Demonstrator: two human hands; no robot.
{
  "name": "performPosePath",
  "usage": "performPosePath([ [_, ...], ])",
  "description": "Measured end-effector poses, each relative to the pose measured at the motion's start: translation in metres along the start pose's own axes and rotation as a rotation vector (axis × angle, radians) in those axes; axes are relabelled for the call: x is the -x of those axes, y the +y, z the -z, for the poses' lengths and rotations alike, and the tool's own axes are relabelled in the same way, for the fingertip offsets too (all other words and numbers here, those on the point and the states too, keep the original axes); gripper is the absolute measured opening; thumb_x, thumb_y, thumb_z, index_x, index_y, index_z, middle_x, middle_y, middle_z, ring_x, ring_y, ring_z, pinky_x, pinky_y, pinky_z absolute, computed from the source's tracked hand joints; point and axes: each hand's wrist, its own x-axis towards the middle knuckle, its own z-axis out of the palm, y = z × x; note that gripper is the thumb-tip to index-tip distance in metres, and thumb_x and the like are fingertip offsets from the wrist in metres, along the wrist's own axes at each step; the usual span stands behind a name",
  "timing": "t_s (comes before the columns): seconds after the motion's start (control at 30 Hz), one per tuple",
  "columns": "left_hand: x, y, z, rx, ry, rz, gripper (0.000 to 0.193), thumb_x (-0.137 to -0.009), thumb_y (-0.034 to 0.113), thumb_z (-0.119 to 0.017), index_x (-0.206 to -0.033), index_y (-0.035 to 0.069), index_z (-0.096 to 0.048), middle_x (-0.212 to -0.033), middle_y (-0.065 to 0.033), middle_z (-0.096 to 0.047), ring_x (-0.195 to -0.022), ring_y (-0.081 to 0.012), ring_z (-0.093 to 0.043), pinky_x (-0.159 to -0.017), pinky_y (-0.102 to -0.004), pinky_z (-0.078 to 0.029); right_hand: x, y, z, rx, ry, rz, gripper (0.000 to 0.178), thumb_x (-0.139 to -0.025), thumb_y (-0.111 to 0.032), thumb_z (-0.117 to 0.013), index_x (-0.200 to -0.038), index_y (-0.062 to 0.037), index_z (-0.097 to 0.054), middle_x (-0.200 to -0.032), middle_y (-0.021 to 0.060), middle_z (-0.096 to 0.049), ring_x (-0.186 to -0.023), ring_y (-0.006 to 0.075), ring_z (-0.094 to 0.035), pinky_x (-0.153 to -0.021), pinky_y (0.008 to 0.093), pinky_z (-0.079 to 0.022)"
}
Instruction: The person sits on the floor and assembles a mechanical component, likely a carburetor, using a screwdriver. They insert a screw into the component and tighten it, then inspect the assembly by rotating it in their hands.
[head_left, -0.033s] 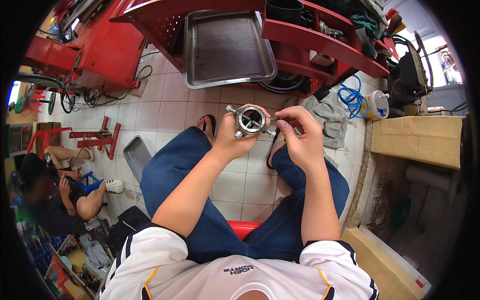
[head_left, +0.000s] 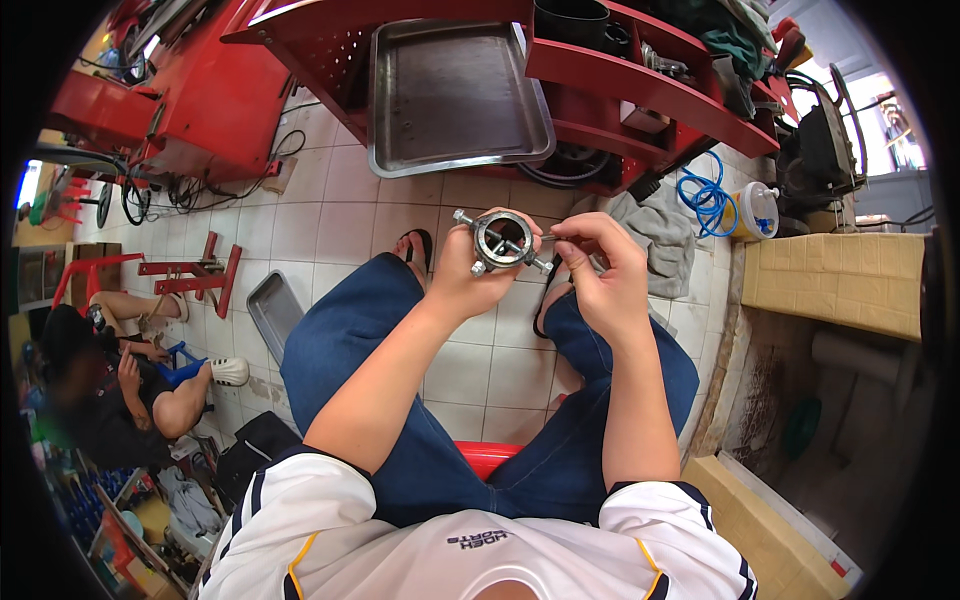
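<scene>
While lying flat on the floor tiles (head_left: 465,370), grey tray (head_left: 277,312): just outside the left knee (head_left: 350,300); raised rim close to the leg, so probably little spare room low on this side.
Steel tray (head_left: 450,100): ahead of both hands, on the red cart (head_left: 645,85) side; rounded near edge apart from the fingers, a likely limit to forward reach.
Left hand (head_left: 468,278): fingers wrapped round the ring's left side, pressed against metal; far fingertips partly hidden, exact placing impossible to tell.
Metal ring (head_left: 500,265): held above the floor, between the knees; bolts (head_left: 462,217) jutting from the rim and reaching into the hole. Likely stiff, sturdy and rather heavy for its size, slippery if oily; best held by the outer band, between bolts.
Thin metal rod (head_left: 547,238): at the ring's right side; cannot tell whether joined to it. Probably light, easily dropped; best pinched near the outer end.
Right hand (head_left: 610,275): thumb and forefinger pinching the rod, remaining fingers curled; seemingly open room outward, above the crumpled grey cloth (head_left: 662,240).
</scene>
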Motion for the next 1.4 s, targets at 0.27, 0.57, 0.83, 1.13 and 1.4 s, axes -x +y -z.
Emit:
performPosePath([
  [0.27,0.001,0.001,0.000,0.120,-0.005,0.075,0.010,-0.097,0.006,-0.069,-0.104,0.000,-0.066,-0.093,-0.0062,-0.070,-0.085,-0.0132,-0.070,-0.072,-0.0283,-0.058,0.003,-0.004,-0.001,-0.024,0.132,0.044,0.014,-0.090,-0.001,-0.075,-0.103,-0.0011,-0.071,-0.096,0.0075,-0.070,-0.079,0.0144,-0.065,-0.068,0.0268,-0.051],
  [0.57,0.002,-0.008,-0.001,0.056,-0.065,0.081,0.013,-0.097,0.008,-0.071,-0.108,0.002,-0.067,-0.093,-0.0037,-0.069,-0.078,-0.0092,-0.065,-0.067,-0.0259,-0.054,0.005,0.003,-0.010,-0.168,0.075,-0.190,0.015,-0.092,-0.005,-0.075,-0.105,0.0021,-0.071,-0.094,0.0078,-0.071,-0.079,0.0114,-0.069,-0.070,0.0231,-0.053],
  [0.83,0.003,-0.012,-0.009,0.048,-0.057,0.284,0.038,-0.087,-0.009,-0.060,-0.123,0.002,-0.067,-0.095,-0.0039,-0.071,-0.072,-0.0096,-0.062,-0.066,-0.0254,-0.052,0.004,0.009,-0.008,-0.150,0.195,-0.347,0.013,-0.093,-0.004,-0.073,-0.105,0.0022,-0.072,-0.091,0.0048,-0.074,-0.077,0.0080,-0.068,-0.070,0.0222,-0.053],
  [1.13,0.002,-0.002,-0.009,-0.086,-0.075,0.117,0.055,-0.085,0.003,-0.071,-0.136,0.005,-0.055,-0.099,-0.0010,-0.063,-0.085,-0.0084,-0.061,-0.077,-0.0262,-0.050,0.003,0.014,-0.012,-0.275,0.290,-0.416,0.016,-0.094,-0.006,-0.074,-0.106,0.0035,-0.070,-0.092,0.0071,-0.074,-0.081,0.0097,-0.070,-0.072,0.0227,-0.054],
  [1.4,0.005,0.009,-0.012,-0.026,-0.127,0.042,0.064,-0.084,0.004,-0.076,-0.140,0.005,-0.046,-0.111,-0.0075,-0.067,-0.107,-0.0186,-0.067,-0.096,-0.0331,-0.051,0.002,0.011,-0.006,-0.667,0.266,-0.551,0.019,-0.095,-0.005,-0.072,-0.111,0.0043,-0.067,-0.102,0.0125,-0.075,-0.089,0.0166,-0.074,-0.081,0.0259,-0.058],
])
